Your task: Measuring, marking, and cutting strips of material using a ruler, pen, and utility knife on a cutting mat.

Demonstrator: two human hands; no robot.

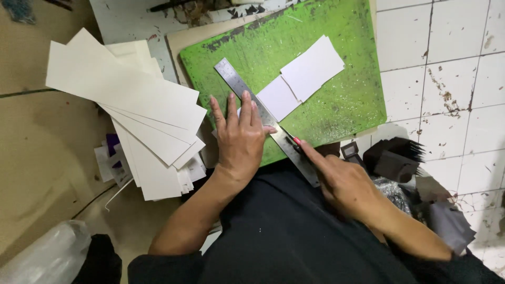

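My left hand [239,134] lies flat with fingers spread on a metal ruler [234,79], pinning it diagonally across the green cutting mat [336,100]. A white card lies under the ruler, mostly hidden by that hand. My right hand [342,181] is closed around a small cutter whose blade is hidden, with the index finger stretched along the ruler's right edge near the mat's front edge. Cut white card pieces [307,71] lie overlapped on the mat just right of the ruler.
A fanned stack of long white card strips [137,115] lies left of the mat on brown cardboard. A dark bag and black objects [394,158] sit on the tiled floor at right. A clear plastic bag [47,255] is at bottom left.
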